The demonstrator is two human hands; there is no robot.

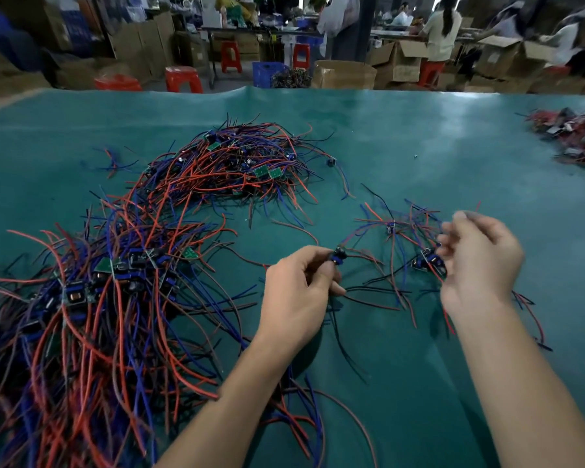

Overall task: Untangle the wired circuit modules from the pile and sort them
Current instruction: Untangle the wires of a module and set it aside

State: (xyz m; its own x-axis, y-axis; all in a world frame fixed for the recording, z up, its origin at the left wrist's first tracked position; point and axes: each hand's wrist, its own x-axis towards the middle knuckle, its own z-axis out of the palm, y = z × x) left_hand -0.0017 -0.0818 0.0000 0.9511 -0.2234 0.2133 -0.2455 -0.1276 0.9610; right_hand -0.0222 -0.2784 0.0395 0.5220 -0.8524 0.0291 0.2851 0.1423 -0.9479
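A small module [339,256] is pinched in the curled fingers of the left hand [298,292], low over the green mat [419,157]. The right hand [480,261] is blurred; its fingers are bent beside another module [431,261], but whether anything is held cannot be told. Thin wires [379,265] are strung between the two modules. If the hands are pulled apart too fast, a wire could be snapped off or a knot made tighter. The big pile [122,282] is spread at the left, and a second heap [237,163] is seen farther back
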